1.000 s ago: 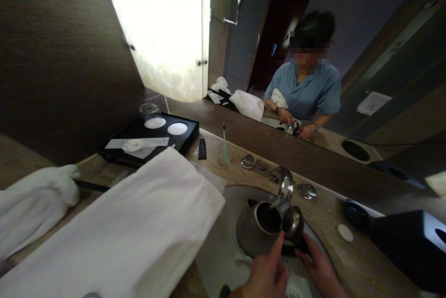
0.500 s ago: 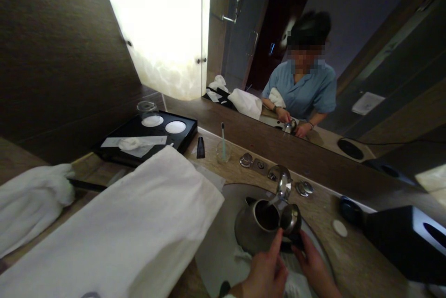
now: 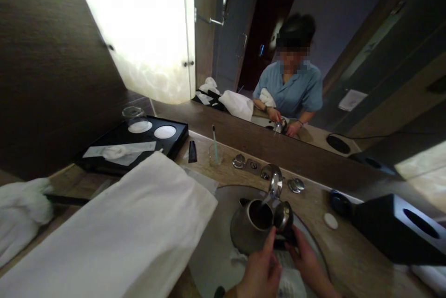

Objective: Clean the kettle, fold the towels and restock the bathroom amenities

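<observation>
Filling or rinsing, I'd judge: the metal kettle (image 3: 241, 234) is under the faucet (image 3: 276, 181), in or just over the sink (image 3: 207, 250). The right hand (image 3: 307, 261) grips its handle (image 3: 288, 236); the left hand (image 3: 257, 268) points a forefinger at the open lid (image 3: 284, 215), its grip unclear. Next calls for steadiness.

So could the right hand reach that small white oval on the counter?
Probably yes: nothing visible blocks the way to the white oval, though the right hand is holding the kettle.
</observation>
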A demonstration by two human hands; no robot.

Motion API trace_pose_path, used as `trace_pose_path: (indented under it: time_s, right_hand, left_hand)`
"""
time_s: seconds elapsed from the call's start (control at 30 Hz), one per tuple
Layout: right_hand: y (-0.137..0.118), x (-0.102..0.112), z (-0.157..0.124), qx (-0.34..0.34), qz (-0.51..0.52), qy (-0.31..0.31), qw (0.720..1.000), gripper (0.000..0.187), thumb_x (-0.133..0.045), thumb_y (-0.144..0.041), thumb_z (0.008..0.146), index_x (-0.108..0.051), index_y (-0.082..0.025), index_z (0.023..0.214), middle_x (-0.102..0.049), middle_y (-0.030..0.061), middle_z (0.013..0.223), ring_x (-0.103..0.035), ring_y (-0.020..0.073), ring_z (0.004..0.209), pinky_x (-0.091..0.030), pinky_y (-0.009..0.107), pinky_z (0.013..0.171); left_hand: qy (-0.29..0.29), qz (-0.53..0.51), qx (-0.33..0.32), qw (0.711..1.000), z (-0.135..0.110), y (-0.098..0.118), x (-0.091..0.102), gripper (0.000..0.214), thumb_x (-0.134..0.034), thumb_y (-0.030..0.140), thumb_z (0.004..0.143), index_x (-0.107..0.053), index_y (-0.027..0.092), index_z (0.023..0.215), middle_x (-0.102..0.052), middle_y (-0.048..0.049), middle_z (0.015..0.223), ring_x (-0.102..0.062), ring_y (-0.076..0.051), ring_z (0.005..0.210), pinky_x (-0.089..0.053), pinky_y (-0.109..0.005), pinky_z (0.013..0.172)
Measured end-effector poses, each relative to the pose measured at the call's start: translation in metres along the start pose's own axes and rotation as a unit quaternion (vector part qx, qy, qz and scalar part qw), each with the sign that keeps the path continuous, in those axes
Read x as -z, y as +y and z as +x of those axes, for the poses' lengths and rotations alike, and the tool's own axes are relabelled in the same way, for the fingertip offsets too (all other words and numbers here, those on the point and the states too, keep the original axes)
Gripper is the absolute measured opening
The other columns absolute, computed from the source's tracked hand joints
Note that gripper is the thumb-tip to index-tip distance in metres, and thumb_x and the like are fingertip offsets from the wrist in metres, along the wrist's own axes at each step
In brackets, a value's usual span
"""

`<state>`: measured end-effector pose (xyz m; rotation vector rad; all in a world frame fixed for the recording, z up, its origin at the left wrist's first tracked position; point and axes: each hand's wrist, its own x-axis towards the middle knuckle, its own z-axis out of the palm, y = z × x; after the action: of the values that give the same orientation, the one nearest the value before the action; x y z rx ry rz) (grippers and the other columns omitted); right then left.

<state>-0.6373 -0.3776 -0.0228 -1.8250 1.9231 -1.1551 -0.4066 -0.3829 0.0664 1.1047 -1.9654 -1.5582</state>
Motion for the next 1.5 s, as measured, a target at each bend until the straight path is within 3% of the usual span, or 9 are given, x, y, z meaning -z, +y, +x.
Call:
trace_pose_path:
  time_s: [0.23, 0.47, 0.6, 0.8, 1.0, 1.3, 1.5]
  right_hand:
    - [-0.005, 0.02, -0.002, -0.059, 0.032, 0.006, 0.998, 0.05, -0.056, -0.043, 0.087, -0.068, -0.021, 0.13, -0.071, 0.014, 0.136, -0.066, 0.0303, 0.129, -0.054, 0.052, 0.114]
    - [0.013, 0.047, -0.025, -0.08, 0.023, 0.016, 0.996, 0.042, -0.057, -0.043, 0.086, -0.074, -0.023, 0.119, -0.075, 0.0132, 0.127, -0.07, 0.032, 0.122, -0.057, 0.056, 0.11]
    - [0.018, 0.041, -0.033, -0.077, 0.034, 0.027, 0.996, 0.039, -0.057, -0.042, 0.087, -0.076, -0.023, 0.117, -0.075, 0.0135, 0.127, -0.071, 0.031, 0.12, -0.06, 0.054, 0.105]
    - [0.016, 0.029, -0.024, -0.085, 0.058, 0.018, 0.995, 0.043, -0.058, -0.045, 0.086, -0.076, -0.021, 0.116, -0.074, 0.0164, 0.125, -0.07, 0.0332, 0.121, -0.055, 0.059, 0.111]
    - [0.01, 0.025, -0.013, -0.094, 0.105, 0.018, 0.99, 0.045, -0.063, -0.046, 0.086, -0.072, -0.023, 0.123, -0.072, 0.0154, 0.129, -0.073, 0.0305, 0.115, -0.067, 0.047, 0.092]
    - [0.013, 0.007, -0.013, -0.086, 0.122, 0.029, 0.988, 0.044, -0.065, -0.048, 0.084, -0.07, -0.025, 0.121, -0.074, 0.0133, 0.127, -0.073, 0.0324, 0.116, -0.069, 0.046, 0.087]
    - [0.016, 0.004, -0.012, -0.086, 0.133, 0.024, 0.987, 0.042, -0.064, -0.043, 0.085, -0.069, -0.023, 0.122, -0.074, 0.0134, 0.127, -0.074, 0.0317, 0.114, -0.069, 0.046, 0.087]
  left_hand:
    - [0.022, -0.026, -0.042, 0.999, 0.007, -0.017, -0.007, 0.087, -0.05, 0.014, 0.087, -0.014, -0.005, 0.164, -0.07, -0.01, 0.093, -0.064, -0.019, 0.083, -0.051, -0.031, 0.083]
    - [0.028, -0.015, -0.023, 0.999, 0.01, -0.02, -0.011, 0.091, -0.05, 0.014, 0.086, -0.01, -0.002, 0.166, -0.06, -0.0022, 0.082, -0.055, -0.016, 0.073, -0.048, -0.03, 0.078]
    - [0.024, -0.022, -0.031, 0.999, 0.007, -0.016, -0.011, 0.09, -0.049, 0.016, 0.089, -0.008, -0.001, 0.166, -0.058, -0.0014, 0.082, -0.054, -0.016, 0.072, -0.046, -0.029, 0.075]
    - [0.017, -0.02, -0.014, 1.0, 0.005, -0.007, -0.008, 0.09, -0.05, 0.01, 0.087, -0.01, 0.0, 0.166, -0.065, -0.005, 0.088, -0.059, -0.018, 0.079, -0.048, -0.031, 0.08]
    - [0.006, 0.003, 0.002, 1.0, 0.004, -0.001, -0.003, 0.092, -0.054, 0.008, 0.086, -0.008, -0.004, 0.165, -0.069, -0.0091, 0.091, -0.063, -0.02, 0.082, -0.05, -0.034, 0.083]
    - [0.004, -0.001, -0.005, 1.0, 0.007, -0.011, -0.008, 0.094, -0.055, 0.01, 0.085, -0.009, 0.0, 0.166, -0.07, -0.0094, 0.092, -0.063, -0.02, 0.078, -0.048, -0.032, 0.075]
    - [0.005, 0.016, -0.002, 1.0, 0.007, -0.015, -0.008, 0.096, -0.057, 0.01, 0.083, -0.011, 0.002, 0.167, -0.075, -0.014, 0.098, -0.069, -0.023, 0.084, -0.05, -0.035, 0.079]
